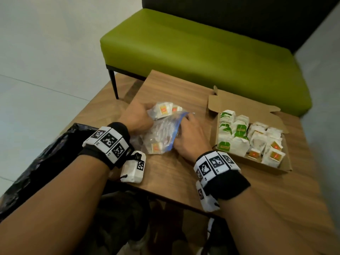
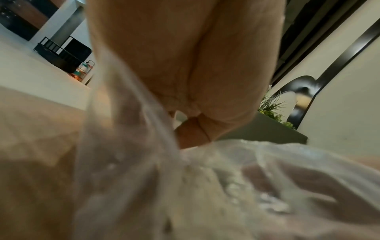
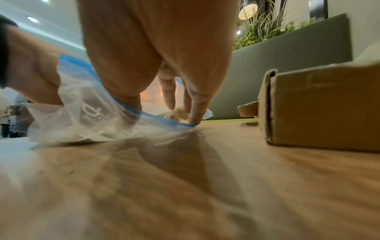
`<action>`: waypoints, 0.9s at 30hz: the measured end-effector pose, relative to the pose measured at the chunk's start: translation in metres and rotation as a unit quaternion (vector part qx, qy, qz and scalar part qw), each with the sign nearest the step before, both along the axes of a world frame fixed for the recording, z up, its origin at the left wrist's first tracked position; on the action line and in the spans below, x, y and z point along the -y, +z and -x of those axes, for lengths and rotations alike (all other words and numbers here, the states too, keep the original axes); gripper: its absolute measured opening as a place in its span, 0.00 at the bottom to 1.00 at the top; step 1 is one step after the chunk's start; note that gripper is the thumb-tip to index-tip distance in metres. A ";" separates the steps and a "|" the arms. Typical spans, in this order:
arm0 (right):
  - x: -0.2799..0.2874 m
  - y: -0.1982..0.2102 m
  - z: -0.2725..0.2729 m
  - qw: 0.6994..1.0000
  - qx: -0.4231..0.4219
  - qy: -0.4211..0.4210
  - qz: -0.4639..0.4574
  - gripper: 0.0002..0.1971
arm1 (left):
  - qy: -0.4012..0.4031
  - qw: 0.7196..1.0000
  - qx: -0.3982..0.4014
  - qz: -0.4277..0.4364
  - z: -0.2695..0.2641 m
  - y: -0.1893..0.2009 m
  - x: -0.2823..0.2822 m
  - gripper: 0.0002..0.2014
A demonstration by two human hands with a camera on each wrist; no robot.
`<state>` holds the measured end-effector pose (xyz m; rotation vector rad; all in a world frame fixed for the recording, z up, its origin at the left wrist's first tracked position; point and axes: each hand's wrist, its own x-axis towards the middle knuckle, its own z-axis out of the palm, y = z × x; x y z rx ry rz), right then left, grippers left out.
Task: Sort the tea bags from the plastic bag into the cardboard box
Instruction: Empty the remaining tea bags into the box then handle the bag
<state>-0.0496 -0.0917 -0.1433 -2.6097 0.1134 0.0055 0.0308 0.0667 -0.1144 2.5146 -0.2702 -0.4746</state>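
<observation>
1. Hands meet on the zip-top plastic bag in the middle of the wooden worktop. The left hand has its fingers curled round the crumpled film and a bunch of orange-label tea bags at the bag's far end. The right hand has its grip on the blue zip edge, fingers curled at the mouth with their tips down at the worktop.

2. Just right of the right-hand grip stands the open cardboard box, already holding rows of bags: green-label tea bags on the side nearer the grip, orange-label ones on the far side. One more orange-label bag shows through the film below both grips.

3. Likely step: getting the last bags out of the plastic.

4. Risks, as a judgement:
   - The film is slack and slippery; a pull from either grip could tip bags onto the worktop or off its near edge.
   - Paper tags and strings may snag on the zip track and tear.
   - A squeezed handful could crush the sachets.
   - An orange-label bag dropped among the green rows would spoil the sorting.
   - The right wrist passes close to the box wall and could knock it askew.
</observation>
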 end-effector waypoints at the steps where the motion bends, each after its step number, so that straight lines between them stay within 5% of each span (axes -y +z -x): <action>1: -0.001 -0.001 -0.001 1.000 0.003 0.000 -0.012 0.27 | -0.010 1.000 0.002 -0.012 0.001 -0.001 0.000 0.31; 4: -0.002 -0.012 -0.007 1.000 -0.009 0.007 0.026 0.29 | -0.048 0.998 0.001 -0.045 -0.002 -0.008 -0.001 0.30; 7: 0.001 -0.021 -0.013 0.998 -0.043 0.008 0.045 0.21 | -0.065 0.996 -0.001 -0.057 -0.002 -0.006 -0.002 0.18; 10: -0.002 -0.011 -0.013 0.998 -0.017 0.053 0.038 0.10 | -0.064 0.997 0.034 -0.027 -0.005 -0.011 -0.003 0.27; 15: -0.006 -0.011 -0.010 0.991 0.071 0.113 0.028 0.18 | -0.029 0.996 0.083 0.000 0.000 -0.006 -0.003 0.07; 19: -0.009 -0.006 -0.010 0.990 0.075 0.121 0.003 0.19 | -0.050 0.995 0.082 0.013 -0.003 -0.007 -0.003 0.08; 23: -0.009 -0.009 -0.019 0.994 0.014 0.065 -0.081 0.05 | -0.103 0.991 0.088 0.003 -0.003 -0.007 -0.004 0.03; 27: -0.005 -0.008 -0.026 0.997 0.007 0.057 -0.042 0.09 | -0.114 0.991 0.060 0.044 -0.004 -0.007 -0.006 0.04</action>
